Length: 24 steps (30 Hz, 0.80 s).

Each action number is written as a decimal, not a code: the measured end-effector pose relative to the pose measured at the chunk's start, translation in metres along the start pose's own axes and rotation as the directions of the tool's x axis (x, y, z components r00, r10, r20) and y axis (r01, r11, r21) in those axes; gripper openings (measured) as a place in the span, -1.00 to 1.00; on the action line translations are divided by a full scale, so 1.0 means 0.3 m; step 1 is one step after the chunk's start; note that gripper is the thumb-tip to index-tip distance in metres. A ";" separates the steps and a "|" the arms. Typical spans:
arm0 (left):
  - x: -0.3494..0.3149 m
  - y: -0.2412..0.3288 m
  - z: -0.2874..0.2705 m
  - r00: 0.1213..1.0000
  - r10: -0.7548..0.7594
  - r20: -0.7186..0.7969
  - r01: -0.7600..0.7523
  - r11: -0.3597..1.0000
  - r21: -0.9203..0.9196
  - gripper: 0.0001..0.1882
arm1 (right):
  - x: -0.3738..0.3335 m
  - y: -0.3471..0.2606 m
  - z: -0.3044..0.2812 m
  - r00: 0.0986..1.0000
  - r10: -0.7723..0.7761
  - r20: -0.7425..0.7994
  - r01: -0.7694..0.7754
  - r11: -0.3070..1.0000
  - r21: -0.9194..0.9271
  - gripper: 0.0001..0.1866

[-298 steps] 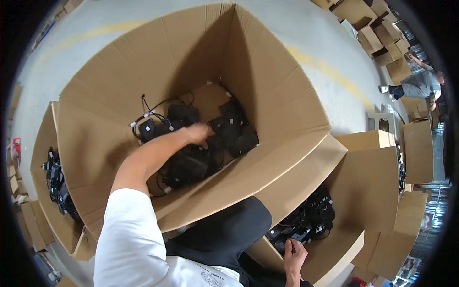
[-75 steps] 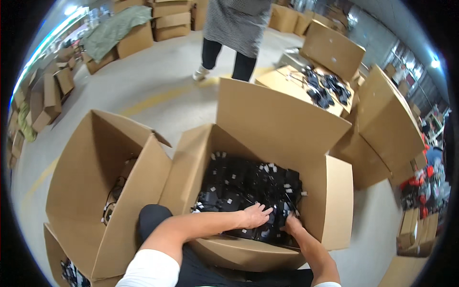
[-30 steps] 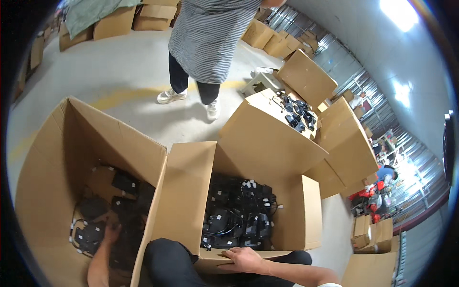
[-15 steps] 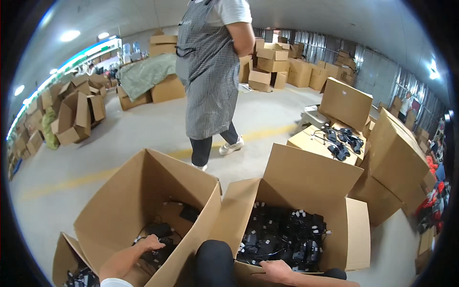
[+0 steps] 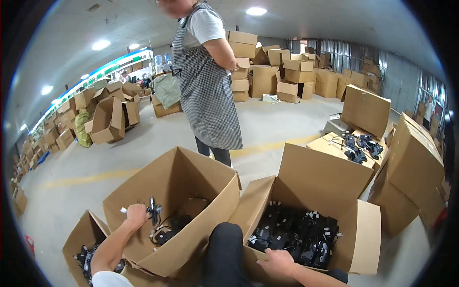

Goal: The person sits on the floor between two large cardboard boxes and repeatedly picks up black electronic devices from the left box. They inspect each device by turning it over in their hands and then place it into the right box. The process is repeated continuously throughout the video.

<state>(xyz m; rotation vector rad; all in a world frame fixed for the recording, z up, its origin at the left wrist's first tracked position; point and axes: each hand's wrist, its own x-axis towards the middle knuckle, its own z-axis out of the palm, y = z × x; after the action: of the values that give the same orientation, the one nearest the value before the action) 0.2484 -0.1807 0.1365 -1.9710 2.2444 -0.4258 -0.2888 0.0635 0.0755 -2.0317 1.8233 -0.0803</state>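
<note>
Head view: middle box [image 5: 153, 174] holds loose black corded pieces [image 5: 180, 221]; right box [image 5: 330, 167], packed rows; lower-left box [image 5: 78, 234], a jumble. Left hand [image 5: 137, 215], down inside half a second ago, now raised over middle box, fingers clamped on a black piece [image 5: 154, 209]. Right hand [image 5: 278, 261] stays on right box's near edge; cannot tell whether fingers grip.

Grey floor [image 5: 153, 154] is crossed by a yellow line [image 5: 91, 179] beyond the device-filled carton [image 5: 321, 167]. Directly on it, stacked boxes [image 5: 264, 80] are borne far beyond that carton; a yellow-green sack [image 5: 83, 133] is seen to its far left.
</note>
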 end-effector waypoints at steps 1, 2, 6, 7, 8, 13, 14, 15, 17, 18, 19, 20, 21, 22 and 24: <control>-0.041 -0.026 -0.039 0.998 0.014 -0.062 -0.014 1.000 -0.007 -0.72 | 0.001 -0.014 -0.010 1.000 -0.001 -0.009 0.001 1.000 0.005 -0.36; -0.037 -0.037 -0.058 0.994 0.062 0.084 -0.065 0.998 0.023 -0.70 | -0.005 -0.003 -0.007 1.000 0.007 -0.008 -0.007 1.000 -0.004 -0.36; -0.016 -0.092 -0.128 0.997 -0.053 0.060 0.064 0.981 -0.183 -0.63 | 0.002 0.006 0.012 0.999 -0.007 -0.050 0.006 1.000 -0.011 -0.38; -0.031 -0.052 -0.141 0.997 -0.077 0.014 0.078 0.965 -0.251 -0.62 | -0.006 0.000 0.011 0.997 0.005 -0.071 -0.005 1.000 -0.011 -0.38; -0.058 -0.015 -0.149 0.993 -0.111 -0.027 0.097 0.942 -0.321 -0.62 | -0.014 -0.004 0.014 0.996 0.011 -0.087 -0.013 1.000 -0.015 -0.38; -0.208 0.075 -0.153 0.978 -0.088 -0.190 -0.006 0.895 -0.447 -0.59 | 0.018 -0.026 0.023 0.995 0.022 -0.095 -0.025 0.999 -0.030 -0.36; -0.237 0.122 -0.158 0.980 -0.124 -0.156 0.019 0.839 -0.544 -0.59 | 0.008 -0.020 0.017 0.995 0.021 -0.102 -0.025 0.999 -0.039 -0.34; -0.271 0.152 -0.190 0.978 -0.173 -0.117 0.063 0.781 -0.622 -0.59 | -0.003 -0.035 -0.011 0.994 0.060 -0.088 -0.061 0.998 -0.007 -0.47; -0.351 0.206 -0.225 0.959 -0.258 -0.117 0.101 0.698 -0.708 -0.58 | 0.035 0.004 0.005 0.915 -0.206 -0.346 0.230 0.973 0.030 -0.52; -0.389 0.214 -0.174 0.949 -0.296 -0.111 0.138 0.703 -0.698 -0.59 | 0.068 -0.100 -0.040 0.912 -0.195 -0.361 0.275 0.943 0.186 -0.52; -0.428 0.214 -0.116 0.942 -0.318 -0.107 0.162 0.710 -0.685 -0.59 | 0.082 -0.279 -0.117 0.916 -0.159 -0.369 0.293 0.892 0.343 -0.50; -0.464 0.223 -0.084 0.944 -0.319 -0.088 0.176 0.711 -0.681 -0.59 | 0.076 -0.475 -0.202 0.856 -0.340 -0.389 0.450 0.861 0.237 -0.53; -0.507 0.222 -0.064 0.945 -0.320 -0.070 0.195 0.720 -0.666 -0.59 | 0.082 -0.681 -0.258 0.764 -0.512 -0.392 0.601 0.786 0.145 -0.55; -0.534 0.231 -0.060 0.946 -0.316 -0.067 0.199 0.732 -0.652 -0.57 | 0.101 -0.843 -0.271 0.547 -0.721 -0.427 0.811 0.582 0.057 -0.49; -0.587 0.239 -0.013 0.921 -0.375 -0.100 0.239 0.751 -0.616 -0.57 | 0.040 -1.165 -0.294 0.469 -0.880 -0.076 0.880 0.459 0.122 -0.34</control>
<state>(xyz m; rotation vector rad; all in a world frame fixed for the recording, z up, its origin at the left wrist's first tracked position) 0.2043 0.0011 0.1033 -2.7589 2.3838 0.0716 0.0144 0.0511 0.2705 -2.6235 0.5036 -0.4924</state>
